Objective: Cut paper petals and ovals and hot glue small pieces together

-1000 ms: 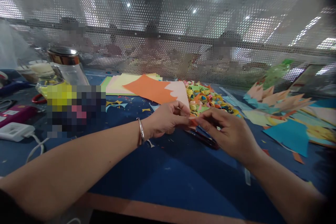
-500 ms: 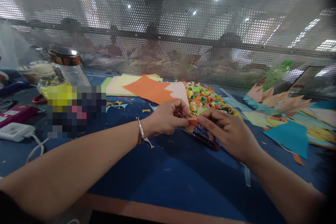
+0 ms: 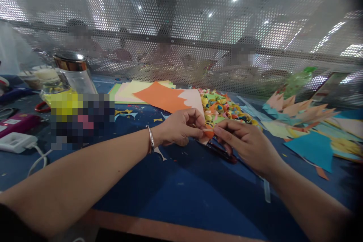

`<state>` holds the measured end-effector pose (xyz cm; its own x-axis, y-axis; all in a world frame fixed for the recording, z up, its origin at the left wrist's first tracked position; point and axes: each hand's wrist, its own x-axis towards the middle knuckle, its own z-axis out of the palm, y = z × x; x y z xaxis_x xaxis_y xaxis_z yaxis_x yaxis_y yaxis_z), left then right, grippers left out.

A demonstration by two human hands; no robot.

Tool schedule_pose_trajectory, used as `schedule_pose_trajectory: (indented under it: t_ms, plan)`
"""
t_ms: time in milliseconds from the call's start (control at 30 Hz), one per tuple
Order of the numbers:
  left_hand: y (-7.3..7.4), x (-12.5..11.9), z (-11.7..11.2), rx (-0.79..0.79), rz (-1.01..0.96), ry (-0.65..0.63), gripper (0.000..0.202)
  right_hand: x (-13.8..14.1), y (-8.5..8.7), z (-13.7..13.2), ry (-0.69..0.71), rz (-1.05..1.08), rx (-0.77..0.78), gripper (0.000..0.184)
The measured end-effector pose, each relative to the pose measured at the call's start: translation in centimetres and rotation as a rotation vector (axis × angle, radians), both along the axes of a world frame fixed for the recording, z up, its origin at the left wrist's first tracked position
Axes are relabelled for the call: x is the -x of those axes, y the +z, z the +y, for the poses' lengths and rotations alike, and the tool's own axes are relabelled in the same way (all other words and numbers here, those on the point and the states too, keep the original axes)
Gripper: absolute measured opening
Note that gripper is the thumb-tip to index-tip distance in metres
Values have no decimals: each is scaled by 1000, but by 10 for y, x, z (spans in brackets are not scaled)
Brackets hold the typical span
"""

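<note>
My left hand [image 3: 181,126] and my right hand [image 3: 246,143] meet over a blue table [image 3: 181,193], fingertips pinched together on a small orange paper piece [image 3: 209,133]. A silver bangle [image 3: 150,140] circles my left wrist. Dark red-handled scissors [image 3: 224,152] lie on the table just under my right fingers. Behind the hands sits a heap of small folded coloured paper pieces [image 3: 227,108]. An orange sheet [image 3: 163,96] lies on a stack of pale sheets beyond my left hand.
A glass jar with a metal lid [image 3: 73,70] and a white charger with cable [image 3: 17,141] stand at the left. Cut coloured paper [image 3: 307,126] covers the right side. A perforated metal screen [image 3: 181,30] rises behind the table, with people beyond it.
Both hands have stayed in place. The fingers have shifted slightly on the small orange piece, which now shows more clearly between the fingertips.
</note>
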<state>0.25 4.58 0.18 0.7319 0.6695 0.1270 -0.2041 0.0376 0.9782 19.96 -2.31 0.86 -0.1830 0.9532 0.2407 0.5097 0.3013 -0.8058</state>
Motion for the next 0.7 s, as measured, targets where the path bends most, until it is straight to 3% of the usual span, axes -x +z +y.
schedule_pose_trajectory:
  t_ms: [367, 500, 700]
  plan:
    - [-3, -3, 1, 80, -26, 6, 27, 1, 0, -4, -71, -189, -241, 28]
    - [3, -4, -5, 171, -4, 13, 23, 1, -1, -4, -74, -235, -279, 27]
    - [3, -3, -7, 180, 86, 13, 30, 3, 0, -4, -71, -266, -291, 27]
